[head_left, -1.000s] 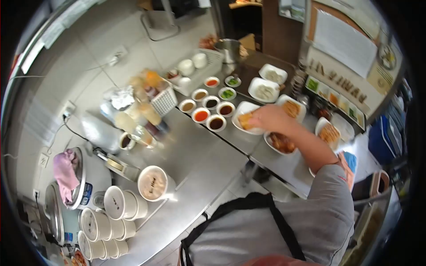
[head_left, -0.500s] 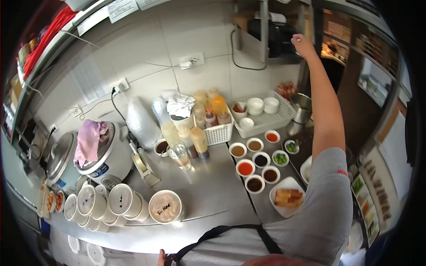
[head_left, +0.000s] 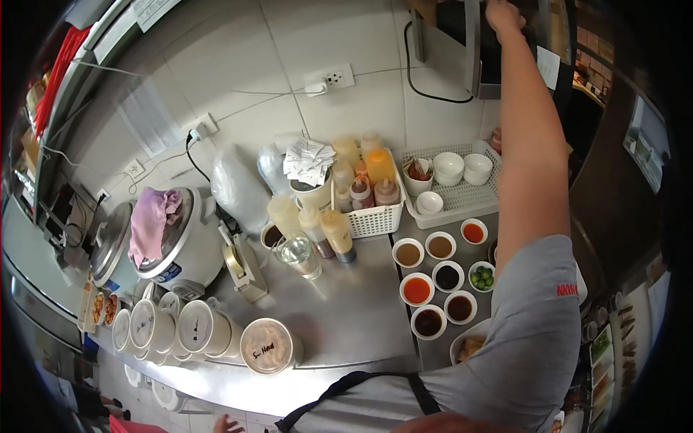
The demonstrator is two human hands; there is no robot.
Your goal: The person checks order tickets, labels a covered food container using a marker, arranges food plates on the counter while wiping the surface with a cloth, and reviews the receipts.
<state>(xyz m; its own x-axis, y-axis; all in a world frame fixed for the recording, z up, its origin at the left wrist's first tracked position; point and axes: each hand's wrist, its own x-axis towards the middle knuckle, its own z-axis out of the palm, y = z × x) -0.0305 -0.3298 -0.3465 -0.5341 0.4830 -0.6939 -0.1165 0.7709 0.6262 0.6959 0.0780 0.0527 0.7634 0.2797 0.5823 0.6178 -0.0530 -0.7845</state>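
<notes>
My right arm, in a grey sleeve, reaches up to the top edge of the view. There my right hand (head_left: 505,17) is closed in front of a dark appliance with steel edges (head_left: 473,50). What its fingers grip is hidden. Only part of my left hand (head_left: 228,425) shows at the bottom edge, low beside the counter, its fingers apart and nothing visible in them. Under my right arm stand several small white bowls of sauce, among them a red-orange sauce (head_left: 416,290), and a bowl of green citrus (head_left: 481,276). A white dish of food (head_left: 471,349) is partly covered by my sleeve.
Lidded tubs (head_left: 270,347) line the counter's front edge. Farther back are a tape dispenser (head_left: 244,270), a glass (head_left: 299,254), squeeze bottles in a white basket (head_left: 375,221), and a tray (head_left: 455,206) with bowls. Rice cookers (head_left: 189,249) stand left, one with a pink cloth (head_left: 149,227).
The view has shifted, and my right hand now appears higher, at the top edge by the appliance. My left hand shows farther left with more fingers visible. My sleeve covers more of the food dish.
</notes>
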